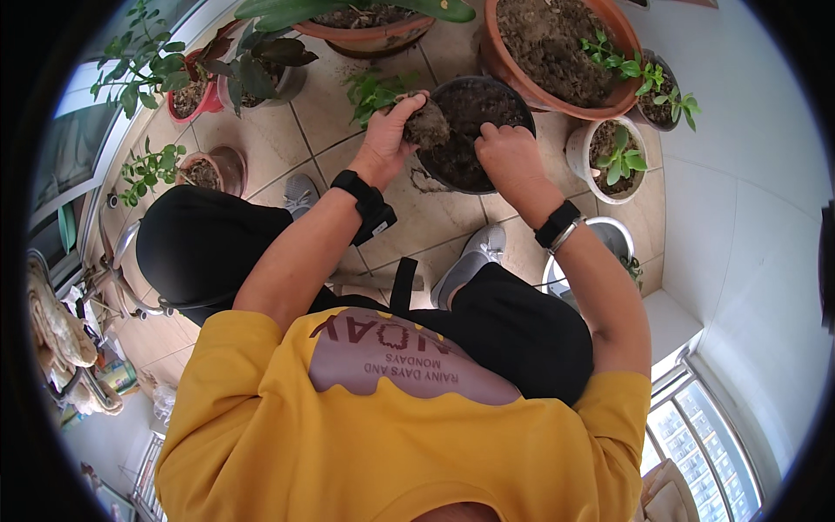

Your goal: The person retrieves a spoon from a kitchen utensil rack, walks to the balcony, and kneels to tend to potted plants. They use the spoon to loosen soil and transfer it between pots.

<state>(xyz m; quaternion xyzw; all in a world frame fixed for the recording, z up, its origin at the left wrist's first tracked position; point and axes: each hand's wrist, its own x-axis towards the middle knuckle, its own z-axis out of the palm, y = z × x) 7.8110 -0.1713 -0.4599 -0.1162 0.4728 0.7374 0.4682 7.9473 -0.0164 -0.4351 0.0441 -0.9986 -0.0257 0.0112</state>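
Note:
My left hand (385,136) grips a small green-leaved plant (372,92) by its root ball (427,124), tipped on its side so the leaves point away to the left. The root ball is caked in soil and overlaps the left rim of a black plastic pot (474,190). Dark soil (471,104) fills much of that pot. Over the pot's right side is my right hand (512,153), fingers curled down towards the soil. Its fingertips are hidden, so whether they pinch anything is unclear.
A large terracotta pot (629,39) of soil stands beyond my right hand. Near it are a white pot (577,153) with a succulent and a bucket (613,230). Several potted plants line the left, including a red pot (175,112). Soil crumbs lie on the tiled floor (404,215).

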